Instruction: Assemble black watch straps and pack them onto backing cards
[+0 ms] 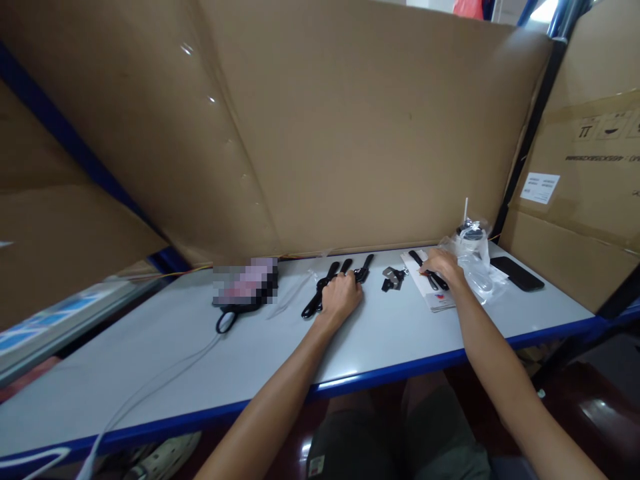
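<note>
My left hand (pixel 342 295) rests curled on the pale table (pixel 410 340), its fingers closed over black watch straps (pixel 320 293) that lie side by side. More of these black straps (pixel 367 266) stick out past my knuckles. My right hand (pixel 442 265) lies on a white paper sheet (pixel 440 300), fingers pinched on a black strap (pixel 425 269) that lies across the sheet. Between my hands sit small dark metal parts (pixel 393 277).
A clear plastic bag with a dark round lid (pixel 473 257) stands behind my right hand. A black phone (pixel 517 273) lies at the far right. A black pouch with a loop (pixel 235 307) and white cables (pixel 150 393) lie left. Cardboard (pixel 350 133) walls the back.
</note>
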Demonstrator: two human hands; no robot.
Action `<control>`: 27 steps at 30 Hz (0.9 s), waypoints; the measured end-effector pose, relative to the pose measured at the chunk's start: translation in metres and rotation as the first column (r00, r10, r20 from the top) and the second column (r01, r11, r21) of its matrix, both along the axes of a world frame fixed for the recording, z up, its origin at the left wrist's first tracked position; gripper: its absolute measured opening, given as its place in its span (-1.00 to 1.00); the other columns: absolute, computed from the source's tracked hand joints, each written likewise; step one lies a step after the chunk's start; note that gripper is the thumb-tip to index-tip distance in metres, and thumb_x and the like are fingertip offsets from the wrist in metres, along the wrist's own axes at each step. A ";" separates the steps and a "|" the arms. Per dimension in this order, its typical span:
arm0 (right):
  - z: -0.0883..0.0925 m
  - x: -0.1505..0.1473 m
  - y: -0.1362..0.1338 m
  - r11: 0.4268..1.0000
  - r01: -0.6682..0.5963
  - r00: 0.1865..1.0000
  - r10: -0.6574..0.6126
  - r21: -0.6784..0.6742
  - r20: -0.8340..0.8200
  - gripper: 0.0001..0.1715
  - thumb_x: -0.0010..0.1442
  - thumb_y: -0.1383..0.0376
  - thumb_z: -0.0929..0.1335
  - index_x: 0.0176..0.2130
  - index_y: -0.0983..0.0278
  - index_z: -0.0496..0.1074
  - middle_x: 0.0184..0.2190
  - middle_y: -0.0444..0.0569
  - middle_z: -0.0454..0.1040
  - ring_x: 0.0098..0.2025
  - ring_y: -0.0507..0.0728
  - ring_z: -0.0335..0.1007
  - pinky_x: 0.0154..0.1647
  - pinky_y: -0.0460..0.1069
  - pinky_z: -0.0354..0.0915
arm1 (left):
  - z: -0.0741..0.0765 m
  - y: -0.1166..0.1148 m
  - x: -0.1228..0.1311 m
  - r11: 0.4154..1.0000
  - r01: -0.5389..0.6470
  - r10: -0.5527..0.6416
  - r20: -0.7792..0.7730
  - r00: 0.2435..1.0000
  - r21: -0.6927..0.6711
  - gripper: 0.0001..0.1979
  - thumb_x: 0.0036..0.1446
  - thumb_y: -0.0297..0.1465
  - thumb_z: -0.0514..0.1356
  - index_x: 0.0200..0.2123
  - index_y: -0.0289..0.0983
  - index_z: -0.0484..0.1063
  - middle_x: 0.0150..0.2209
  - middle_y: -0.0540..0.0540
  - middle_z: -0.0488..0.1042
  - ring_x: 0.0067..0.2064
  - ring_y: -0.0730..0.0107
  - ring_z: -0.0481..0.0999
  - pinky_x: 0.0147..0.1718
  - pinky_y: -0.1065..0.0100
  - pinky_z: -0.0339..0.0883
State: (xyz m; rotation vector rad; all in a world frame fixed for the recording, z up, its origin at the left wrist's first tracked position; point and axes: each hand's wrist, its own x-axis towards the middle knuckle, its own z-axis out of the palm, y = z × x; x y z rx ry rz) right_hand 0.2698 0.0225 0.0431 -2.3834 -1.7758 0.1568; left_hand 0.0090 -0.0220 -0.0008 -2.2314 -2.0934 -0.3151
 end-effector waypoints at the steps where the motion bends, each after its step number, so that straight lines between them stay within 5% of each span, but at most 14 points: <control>1: 0.001 -0.001 -0.001 1.000 -0.009 1.000 0.009 -0.014 0.008 -0.48 -0.12 0.18 0.60 -0.12 0.31 0.65 -0.03 0.19 0.63 0.01 0.29 0.57 -0.15 -0.04 0.40 | 0.000 0.000 0.000 1.000 0.001 -0.001 0.002 1.000 0.000 -0.63 0.29 -0.34 0.00 0.04 -0.34 0.46 0.00 -0.41 0.55 0.03 -0.13 0.59 -0.11 0.05 0.44; 21: -0.011 -0.008 0.005 0.996 -0.055 0.997 0.058 -0.075 0.045 -0.50 0.05 0.33 0.48 0.02 0.34 0.61 0.04 0.29 0.59 0.10 0.34 0.53 -0.13 -0.01 0.39 | 0.003 0.006 -0.008 0.996 -0.060 0.053 0.103 0.993 0.066 -0.62 0.36 -0.30 -0.01 0.12 -0.29 0.40 0.05 -0.34 0.52 0.09 0.00 0.53 -0.07 0.16 0.41; 27: -0.009 -0.008 0.005 0.995 -0.057 0.998 0.060 -0.078 0.029 -0.49 0.06 0.32 0.46 0.03 0.35 0.60 0.05 0.29 0.58 0.10 0.36 0.53 -0.12 0.02 0.40 | 0.009 0.003 -0.022 0.994 -0.105 0.105 -0.058 0.993 0.014 -0.67 0.29 -0.43 0.04 -0.01 -0.30 0.54 0.03 -0.39 0.52 0.11 -0.07 0.50 -0.05 0.15 0.40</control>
